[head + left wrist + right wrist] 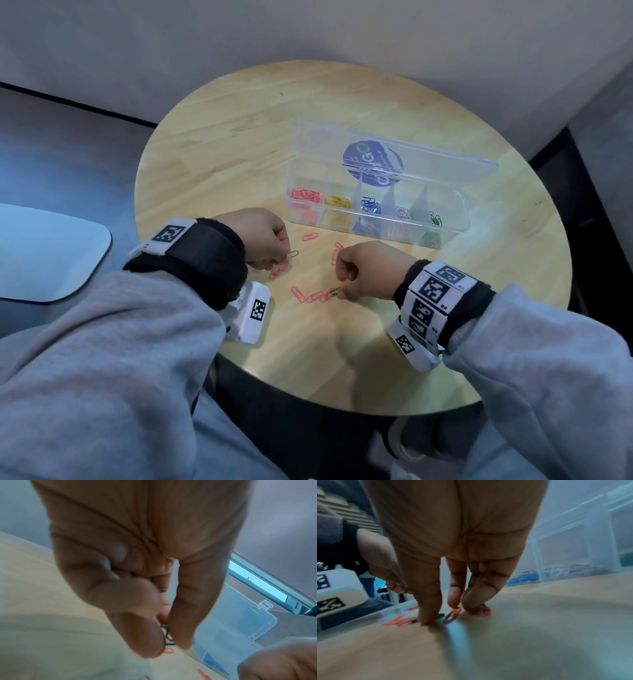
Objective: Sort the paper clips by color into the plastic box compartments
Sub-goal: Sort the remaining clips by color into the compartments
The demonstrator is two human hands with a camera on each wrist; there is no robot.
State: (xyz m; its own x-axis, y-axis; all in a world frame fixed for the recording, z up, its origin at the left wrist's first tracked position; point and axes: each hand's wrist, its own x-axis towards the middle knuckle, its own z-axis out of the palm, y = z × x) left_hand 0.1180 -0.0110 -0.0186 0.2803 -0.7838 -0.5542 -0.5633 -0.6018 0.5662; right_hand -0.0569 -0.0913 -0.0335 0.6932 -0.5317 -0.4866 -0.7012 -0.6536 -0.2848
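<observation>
Left hand (pixel 262 238) pinching green clip (pixel 294 254), right hand (pixel 364 270) fingertip-pressing another green clip (pixel 335 291) amid pink clips (pixel 310 296) nr table's (pixel 342 370) front edge — could snag pink w/ it, misfiling into box (pixel 455 219).

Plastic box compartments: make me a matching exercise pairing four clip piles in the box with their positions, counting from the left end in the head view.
Column one:
1. pink clips
2. yellow clips
3. blue clips
4. green clips

Column two:
A. third compartment from left
B. rightmost pile
C. leftmost compartment
D. second compartment from left

All lie inside the plastic box.

Pairs: 1-C, 2-D, 3-A, 4-B
</observation>
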